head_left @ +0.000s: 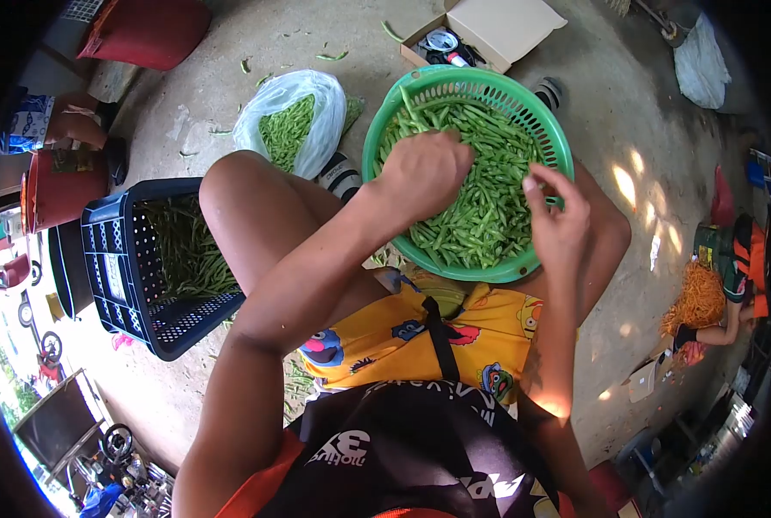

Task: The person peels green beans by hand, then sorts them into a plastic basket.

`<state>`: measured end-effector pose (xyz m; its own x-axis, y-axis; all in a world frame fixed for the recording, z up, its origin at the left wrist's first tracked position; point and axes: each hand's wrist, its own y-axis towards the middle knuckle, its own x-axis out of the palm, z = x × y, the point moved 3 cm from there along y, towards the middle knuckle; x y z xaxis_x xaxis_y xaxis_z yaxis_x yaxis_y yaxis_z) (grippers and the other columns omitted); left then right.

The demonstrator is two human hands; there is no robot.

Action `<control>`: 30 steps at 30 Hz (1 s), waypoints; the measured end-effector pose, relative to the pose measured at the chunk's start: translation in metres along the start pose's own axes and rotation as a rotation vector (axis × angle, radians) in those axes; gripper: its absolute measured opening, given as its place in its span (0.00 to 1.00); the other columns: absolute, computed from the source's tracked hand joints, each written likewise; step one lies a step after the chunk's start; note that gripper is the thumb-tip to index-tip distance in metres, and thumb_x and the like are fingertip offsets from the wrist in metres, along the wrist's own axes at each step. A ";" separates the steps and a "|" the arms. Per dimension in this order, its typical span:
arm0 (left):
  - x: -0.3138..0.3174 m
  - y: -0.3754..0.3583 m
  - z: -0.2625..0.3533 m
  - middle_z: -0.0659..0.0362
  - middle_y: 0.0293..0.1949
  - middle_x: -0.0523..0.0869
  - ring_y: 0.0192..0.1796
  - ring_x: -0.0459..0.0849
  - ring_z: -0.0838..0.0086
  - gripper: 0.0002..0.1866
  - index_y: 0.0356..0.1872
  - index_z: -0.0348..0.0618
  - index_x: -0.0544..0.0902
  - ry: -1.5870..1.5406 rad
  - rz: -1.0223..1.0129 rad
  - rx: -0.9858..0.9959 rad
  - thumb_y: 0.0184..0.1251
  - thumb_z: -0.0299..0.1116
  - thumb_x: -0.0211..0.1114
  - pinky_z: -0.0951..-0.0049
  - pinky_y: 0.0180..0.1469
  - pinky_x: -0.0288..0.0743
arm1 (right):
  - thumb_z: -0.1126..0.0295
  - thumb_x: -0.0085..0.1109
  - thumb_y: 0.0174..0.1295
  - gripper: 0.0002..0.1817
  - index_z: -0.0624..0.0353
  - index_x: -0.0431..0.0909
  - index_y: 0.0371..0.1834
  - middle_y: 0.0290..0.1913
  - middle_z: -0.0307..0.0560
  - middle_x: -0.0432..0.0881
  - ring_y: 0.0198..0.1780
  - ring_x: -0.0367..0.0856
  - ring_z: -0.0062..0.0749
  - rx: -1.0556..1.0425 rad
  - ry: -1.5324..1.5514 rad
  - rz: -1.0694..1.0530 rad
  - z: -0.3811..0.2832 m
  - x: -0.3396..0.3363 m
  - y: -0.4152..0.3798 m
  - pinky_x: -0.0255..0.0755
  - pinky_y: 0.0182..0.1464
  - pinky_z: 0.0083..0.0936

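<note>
A green plastic basket (pixel 556 129) sits between my knees, filled with short pieces of green bean (pixel 480 220). My left hand (pixel 428 168) is closed over the basket's left part, and a long green bean (pixel 409 102) sticks out past its knuckles towards the far rim. At the right side of the basket, my right hand (pixel 558 207) has its thumb and index finger bent together in a pinch. Whatever lies between those two fingertips is too small to make out.
A dark crate (pixel 113 268) of long beans tilts by my left knee. Beyond it are a clear plastic bag (pixel 325 112) of bean pieces and an open cardboard box (pixel 510 30). At right, another person's arm (pixel 722 332) is near an orange heap (pixel 694 298).
</note>
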<state>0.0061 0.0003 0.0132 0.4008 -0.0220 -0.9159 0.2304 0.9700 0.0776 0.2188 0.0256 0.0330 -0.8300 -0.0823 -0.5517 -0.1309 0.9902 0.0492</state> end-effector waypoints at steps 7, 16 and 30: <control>-0.016 0.000 -0.010 0.49 0.35 0.86 0.41 0.89 0.51 0.08 0.33 0.40 0.85 -0.090 0.092 -0.015 0.51 0.21 0.62 0.55 0.42 0.83 | 0.78 0.62 0.60 0.13 0.59 0.87 0.48 0.45 0.63 0.87 0.47 0.86 0.61 -0.352 -0.448 -0.228 0.015 0.057 0.098 0.79 0.49 0.46; -0.017 -0.018 -0.014 0.46 0.29 0.86 0.35 0.89 0.48 0.08 0.32 0.39 0.85 0.022 0.087 -0.015 0.49 0.21 0.63 0.51 0.38 0.82 | 0.76 0.62 0.59 0.09 0.60 0.88 0.40 0.40 0.62 0.88 0.45 0.87 0.60 -0.303 -0.646 -0.341 0.005 0.065 0.102 0.79 0.51 0.49; -0.049 -0.001 -0.006 0.47 0.35 0.88 0.40 0.88 0.47 0.08 0.35 0.39 0.86 -0.210 0.132 -0.039 0.55 0.22 0.63 0.50 0.44 0.81 | 0.75 0.73 0.60 0.10 0.63 0.87 0.45 0.37 0.42 0.89 0.31 0.77 0.20 -0.215 0.063 0.024 0.000 -0.019 0.001 0.73 0.36 0.20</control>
<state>-0.0190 0.0024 0.0553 0.6019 0.0597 -0.7963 0.1312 0.9763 0.1723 0.2343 0.0280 0.0431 -0.8654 -0.0725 -0.4959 -0.2177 0.9457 0.2415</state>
